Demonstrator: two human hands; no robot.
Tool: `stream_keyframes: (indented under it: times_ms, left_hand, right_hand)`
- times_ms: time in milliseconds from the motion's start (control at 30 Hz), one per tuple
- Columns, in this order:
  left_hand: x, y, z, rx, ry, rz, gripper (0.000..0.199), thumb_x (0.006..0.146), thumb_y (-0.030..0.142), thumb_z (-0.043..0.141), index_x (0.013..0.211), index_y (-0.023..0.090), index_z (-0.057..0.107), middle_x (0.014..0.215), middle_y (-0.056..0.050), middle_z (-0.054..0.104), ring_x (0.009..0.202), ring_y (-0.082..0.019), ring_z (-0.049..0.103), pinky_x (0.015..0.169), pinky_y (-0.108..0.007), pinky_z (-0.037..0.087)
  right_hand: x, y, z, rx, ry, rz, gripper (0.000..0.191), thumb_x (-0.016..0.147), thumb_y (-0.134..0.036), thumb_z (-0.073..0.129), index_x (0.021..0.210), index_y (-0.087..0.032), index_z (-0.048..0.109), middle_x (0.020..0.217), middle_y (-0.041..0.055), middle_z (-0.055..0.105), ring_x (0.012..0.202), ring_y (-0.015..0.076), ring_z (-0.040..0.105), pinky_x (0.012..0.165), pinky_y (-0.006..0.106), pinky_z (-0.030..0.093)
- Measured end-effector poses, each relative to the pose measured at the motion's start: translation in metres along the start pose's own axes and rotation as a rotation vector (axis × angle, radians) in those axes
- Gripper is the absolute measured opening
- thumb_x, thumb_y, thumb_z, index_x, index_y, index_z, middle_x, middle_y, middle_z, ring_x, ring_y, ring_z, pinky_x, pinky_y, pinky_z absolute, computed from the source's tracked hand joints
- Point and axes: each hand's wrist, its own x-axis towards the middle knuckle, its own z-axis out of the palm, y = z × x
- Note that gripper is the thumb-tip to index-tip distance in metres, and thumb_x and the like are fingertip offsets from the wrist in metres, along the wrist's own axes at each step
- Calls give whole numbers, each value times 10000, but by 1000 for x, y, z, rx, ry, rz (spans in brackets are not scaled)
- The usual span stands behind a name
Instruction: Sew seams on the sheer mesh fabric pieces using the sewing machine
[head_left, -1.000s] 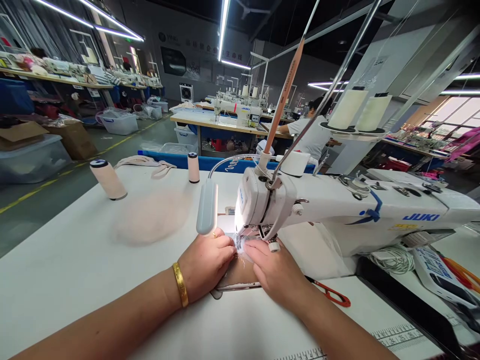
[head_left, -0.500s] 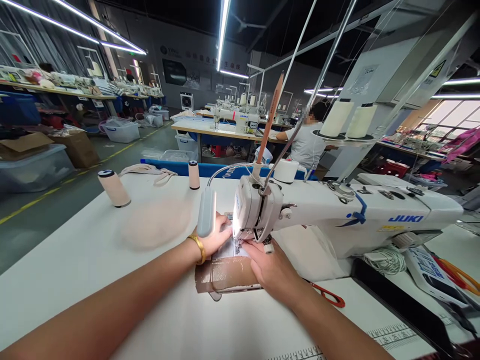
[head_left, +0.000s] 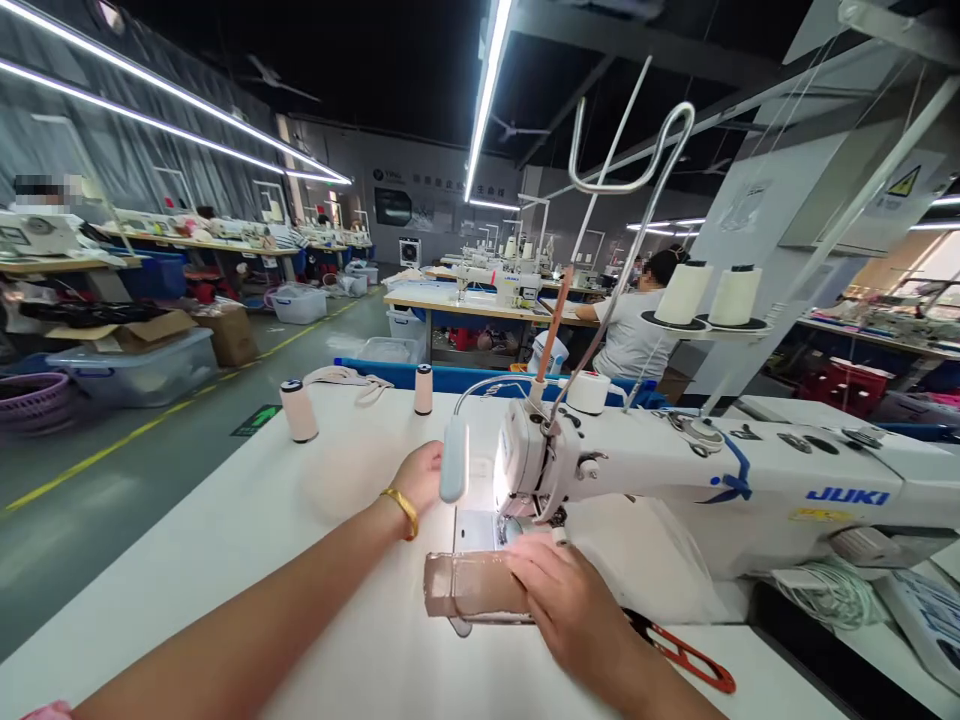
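My left hand (head_left: 420, 482), with a gold bangle at the wrist, is left of the sewing machine's lamp (head_left: 454, 460); its fingertips are partly hidden, and whether it holds anything is unclear. My right hand (head_left: 559, 590) lies by the needle area of the white sewing machine (head_left: 637, 450), fingers together over the right end of a brown taped strip (head_left: 480, 583). What its fingertips hold, if anything, is too small to tell. The metal needle plate (head_left: 474, 528) shows behind the strip. A sheer pale fabric (head_left: 645, 550) lies under the machine arm.
Two pink thread spools (head_left: 300, 412) stand at the table's back left, near a coiled pale strap (head_left: 352, 380). Orange-handled scissors (head_left: 694, 655) and a black tray (head_left: 817, 650) are at right. A person in a white shirt (head_left: 637, 325) sits beyond.
The view has turned left and up. My left hand has moved away from the needle, back and to the left. My right hand stays by the needle, its fingers more bunched.
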Motion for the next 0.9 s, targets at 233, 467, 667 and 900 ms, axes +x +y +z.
stream_keyframes:
  times_ms: [233,467,667,900]
  left_hand:
    - [-83,23,-47,179,-145,11,152,803,267,596,845,175,710,625,49,541,604,-140,464,593,-260,362]
    - [-156,63,-72,256,-569,-100,176,833,285,594,916,205,727,607,70,480,544,-106,400,518,-225,320]
    - [-129,48,-128,181,-356,-44,320,824,468,680,931,174,752,562,64,476,527,-102,403,511,-222,321]
    - [-48,5,-183,284,113,64,454,850,603,664,962,173,757,531,72,453,502,-114,430,494,-230,339]
  right_hand:
    - [31,-47,-4,190,88,-160,627,901,-52,487,1501,-231,468,1353,135,672,1239,292,646,909,388,584]
    - [77,-67,-1,816,-409,274,747,795,-423,864,1468,-405,543,1110,11,746,957,257,709,757,300,559]
    - [112,-71,28,1391,-598,565,339,730,-451,872,900,-231,679,820,1,649,771,169,610,700,261,462]
    - [183,-60,74,1338,-43,739,328,767,-496,711,739,-219,537,625,-48,490,637,146,505,665,273,409]
